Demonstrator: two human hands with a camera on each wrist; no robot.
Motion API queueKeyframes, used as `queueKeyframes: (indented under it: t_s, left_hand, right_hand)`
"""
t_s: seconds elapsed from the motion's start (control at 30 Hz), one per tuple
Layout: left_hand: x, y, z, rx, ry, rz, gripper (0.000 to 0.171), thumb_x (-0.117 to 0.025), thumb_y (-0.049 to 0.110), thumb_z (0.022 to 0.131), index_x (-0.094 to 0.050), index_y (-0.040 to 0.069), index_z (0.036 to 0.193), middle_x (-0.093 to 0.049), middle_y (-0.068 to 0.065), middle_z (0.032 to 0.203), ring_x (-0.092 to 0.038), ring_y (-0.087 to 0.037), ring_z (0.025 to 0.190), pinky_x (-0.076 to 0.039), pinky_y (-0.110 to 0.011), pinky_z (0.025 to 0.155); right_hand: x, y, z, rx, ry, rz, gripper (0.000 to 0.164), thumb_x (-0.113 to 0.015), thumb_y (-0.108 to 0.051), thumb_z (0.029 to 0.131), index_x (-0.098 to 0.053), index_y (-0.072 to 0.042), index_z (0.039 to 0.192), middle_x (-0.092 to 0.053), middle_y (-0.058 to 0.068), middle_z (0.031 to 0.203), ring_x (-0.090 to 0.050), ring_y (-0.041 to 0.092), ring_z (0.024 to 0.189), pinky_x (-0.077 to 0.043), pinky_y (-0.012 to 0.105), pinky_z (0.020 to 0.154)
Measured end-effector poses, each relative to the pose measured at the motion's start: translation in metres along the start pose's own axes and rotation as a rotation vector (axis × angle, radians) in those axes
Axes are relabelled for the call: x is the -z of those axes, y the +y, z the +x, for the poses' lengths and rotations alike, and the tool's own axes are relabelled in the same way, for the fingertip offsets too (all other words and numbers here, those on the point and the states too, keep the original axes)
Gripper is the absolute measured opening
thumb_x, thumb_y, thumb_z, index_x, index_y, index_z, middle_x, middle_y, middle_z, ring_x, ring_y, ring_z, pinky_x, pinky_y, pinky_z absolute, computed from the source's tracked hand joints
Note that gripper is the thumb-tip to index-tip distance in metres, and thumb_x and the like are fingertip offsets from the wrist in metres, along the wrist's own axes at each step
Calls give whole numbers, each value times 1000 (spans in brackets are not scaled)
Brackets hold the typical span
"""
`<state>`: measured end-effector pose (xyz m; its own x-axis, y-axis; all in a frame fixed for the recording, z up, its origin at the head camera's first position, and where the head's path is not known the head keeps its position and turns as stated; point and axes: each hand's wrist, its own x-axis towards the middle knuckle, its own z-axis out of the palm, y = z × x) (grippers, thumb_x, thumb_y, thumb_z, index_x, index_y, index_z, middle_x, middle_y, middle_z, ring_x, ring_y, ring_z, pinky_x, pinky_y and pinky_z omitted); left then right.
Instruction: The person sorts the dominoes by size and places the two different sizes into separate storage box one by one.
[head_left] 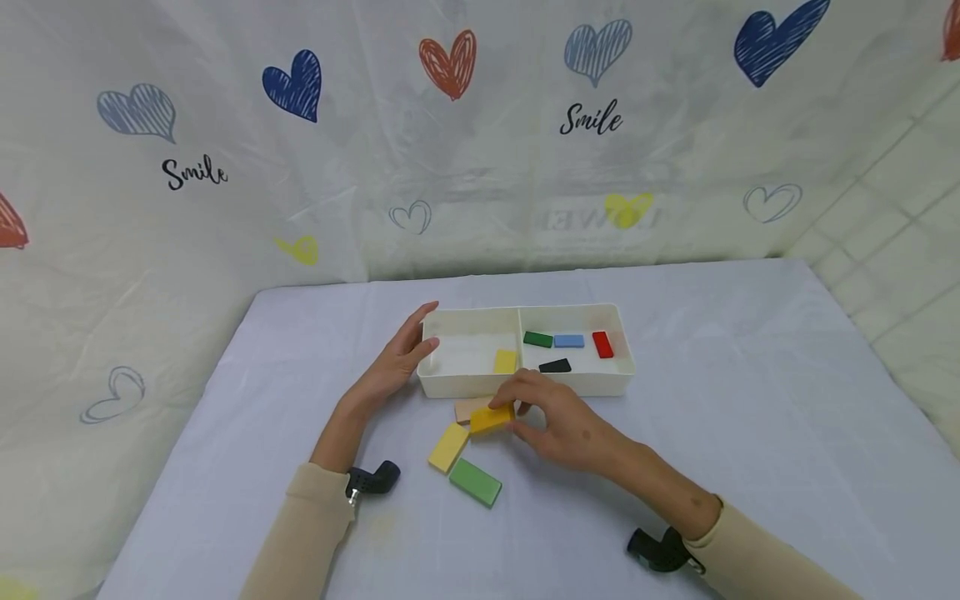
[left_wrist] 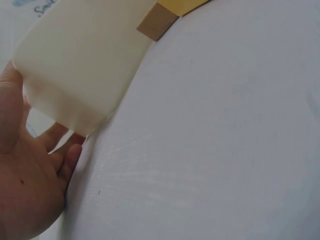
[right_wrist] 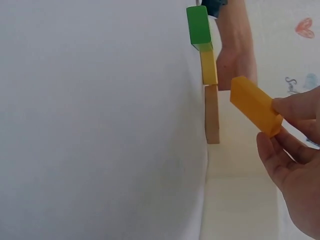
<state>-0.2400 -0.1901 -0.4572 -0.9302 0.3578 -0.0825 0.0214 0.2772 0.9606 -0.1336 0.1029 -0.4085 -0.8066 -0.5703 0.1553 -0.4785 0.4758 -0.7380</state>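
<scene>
My left hand point(head_left: 390, 367) holds the left end of a white two-compartment box point(head_left: 465, 385), thumb over the rim and fingers along the outside of the end wall. In front of the box, my right hand point(head_left: 558, 421) pinches an orange-yellow block point(right_wrist: 255, 105) between thumb and fingertips. In the head view the held block overlaps a tan wooden block point(head_left: 467, 409) beside the box's front wall. A pale yellow block point(head_left: 448, 447) and a green block point(head_left: 476, 482) lie nearer to me on the table.
A yellow block point(head_left: 506, 361) lies in the left compartment. The right compartment contains a dark green block point(head_left: 537, 339), a blue block point(head_left: 568, 341), a red block point(head_left: 602, 344) and a black block point(head_left: 555, 366). A white cloth covers the table point(head_left: 735, 400); a heart-printed curtain point(head_left: 495, 150) hangs behind.
</scene>
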Motion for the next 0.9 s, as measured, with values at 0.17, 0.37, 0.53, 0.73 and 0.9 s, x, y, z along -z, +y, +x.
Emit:
queueKeyframes:
  t_s: [0.17, 0.37, 0.53, 0.73, 0.9]
  left_hand:
    - [0, 1, -1, 12, 7, -8, 61, -53, 28, 110, -26, 53, 159, -17, 7, 175, -8, -27, 165, -14, -55, 132]
    - [1, 1, -1, 3, -1, -13, 61, -54, 30, 110, -26, 52, 160, -17, 7, 175, -9, -26, 165, -15, -56, 132]
    - [0, 1, -1, -3, -7, -12, 60, -55, 35, 109, -27, 51, 160, -20, 6, 174, -11, -24, 165, -16, -54, 132]
    - [0, 1, 0, -9, -11, -13, 61, -55, 34, 110, -26, 48, 161, -22, 5, 174, -13, -24, 165, -17, -54, 132]
    - [-1, 2, -1, 0, 3, -8, 61, -54, 29, 110, -26, 49, 161, -19, 5, 175, -12, -25, 165, -16, -54, 132]
  right_hand:
    - [2, -3, 1, 1, 25, 19, 34, -79, -2, 90, -73, -22, 117, -66, -9, 119, -62, 10, 109, -61, 36, 92]
    - [3, -5, 0, 27, 86, 47, 33, -79, 0, 90, -74, -20, 115, -66, -8, 118, -63, 10, 109, -62, 41, 91]
    - [3, -3, 1, 69, 170, 42, 31, -78, -1, 90, -74, -20, 115, -67, -6, 119, -63, 10, 110, -62, 41, 90]
    - [6, -2, 2, 117, 275, -5, 23, -78, -3, 92, -77, -17, 110, -67, -3, 121, -64, 14, 113, -60, 32, 95]
    - [7, 0, 5, 137, 331, -7, 20, -78, -4, 92, -77, -14, 109, -67, -1, 120, -65, 16, 113, -58, 24, 96]
